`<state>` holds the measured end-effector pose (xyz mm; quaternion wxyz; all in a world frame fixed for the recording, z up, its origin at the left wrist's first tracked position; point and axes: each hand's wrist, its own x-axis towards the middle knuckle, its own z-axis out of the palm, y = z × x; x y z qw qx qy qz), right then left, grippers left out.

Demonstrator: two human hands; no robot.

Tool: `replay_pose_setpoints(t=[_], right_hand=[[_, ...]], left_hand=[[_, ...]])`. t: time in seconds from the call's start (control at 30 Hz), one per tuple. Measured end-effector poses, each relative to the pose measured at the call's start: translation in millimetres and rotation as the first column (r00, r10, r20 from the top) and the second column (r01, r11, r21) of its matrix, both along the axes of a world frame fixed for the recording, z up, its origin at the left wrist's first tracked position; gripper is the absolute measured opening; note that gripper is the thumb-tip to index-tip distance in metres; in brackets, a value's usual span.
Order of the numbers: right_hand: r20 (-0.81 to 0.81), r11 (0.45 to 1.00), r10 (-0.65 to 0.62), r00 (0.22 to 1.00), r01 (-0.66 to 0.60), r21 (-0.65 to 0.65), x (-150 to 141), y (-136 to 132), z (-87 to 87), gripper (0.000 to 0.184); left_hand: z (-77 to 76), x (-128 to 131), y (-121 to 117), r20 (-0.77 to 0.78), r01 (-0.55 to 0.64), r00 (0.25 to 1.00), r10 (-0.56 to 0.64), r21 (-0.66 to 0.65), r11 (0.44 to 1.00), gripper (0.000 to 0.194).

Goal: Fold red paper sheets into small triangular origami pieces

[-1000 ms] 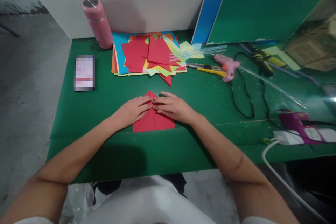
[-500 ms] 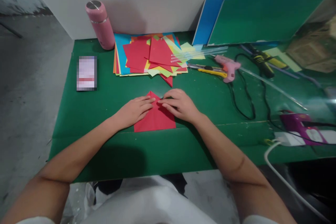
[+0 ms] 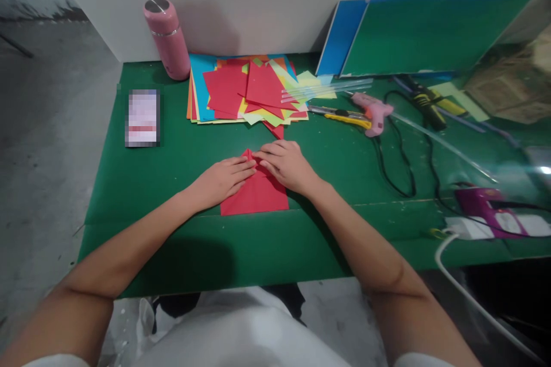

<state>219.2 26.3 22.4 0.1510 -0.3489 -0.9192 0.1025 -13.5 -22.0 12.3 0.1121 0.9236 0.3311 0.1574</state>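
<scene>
A folded sheet of red paper (image 3: 256, 196) lies flat on the green table (image 3: 172, 272), with a pointed top and a straight lower edge. Across its left side rests my left hand (image 3: 221, 181), open, fingers stretched flat on the paper near the peak. My right hand (image 3: 289, 166) is on the upper right slope, open, with its fingers bent a little and their tips touching the paper just below the point. Part of the sheet's upper area is hidden under the fingers.
Behind lies a stack of coloured paper (image 3: 224, 89). A pink bottle (image 3: 170, 40) and a phone-like blurred object (image 3: 142, 117) are at left. To the right are a box cutter (image 3: 344, 114), a pink glue gun (image 3: 373, 112) with its cord, and a purple power strip (image 3: 477, 203).
My right hand lifted slightly off to the right, then came back up to the paper's peak. My left hand stays on the sheet. The view has shifted a little.
</scene>
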Motion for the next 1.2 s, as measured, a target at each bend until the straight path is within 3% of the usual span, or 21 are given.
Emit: replay_pose_setpoints(t=[0.17, 0.37, 0.67, 1.0, 1.2], right_hand=[[-0.005, 0.999, -0.025, 1.0, 0.025, -0.04, -10, 3, 1.4, 0.047], [-0.084, 0.999, -0.031, 0.996, 0.028, -0.031, 0, 2, -1.1, 0.044], [0.099, 0.999, -0.023, 0.995, 0.019, 0.038, -12, 0, 1.2, 0.047], [0.079, 0.999, -0.044, 0.996, 0.044, 0.004, -12, -4, -0.8, 0.047], [0.116, 0.999, -0.026, 0.993, 0.021, 0.05, -13, -5, 0.8, 0.042]], left_hand=[[-0.6, 1, 0, -0.015, -0.006, 1.0, 0.006, 0.016, 1.0, 0.037], [1.9, 1, -1, -0.025, -0.015, 1.0, 0.015, -0.013, 1.0, 0.038], [6.4, 2, 0, -0.073, -0.028, 0.997, 0.023, -0.069, 0.997, 0.038], [6.2, 1, 0, -0.07, -0.025, 0.997, 0.02, -0.077, 0.997, 0.038], [6.8, 1, 1, -0.07, -0.018, 0.997, 0.012, -0.083, 0.996, 0.037]])
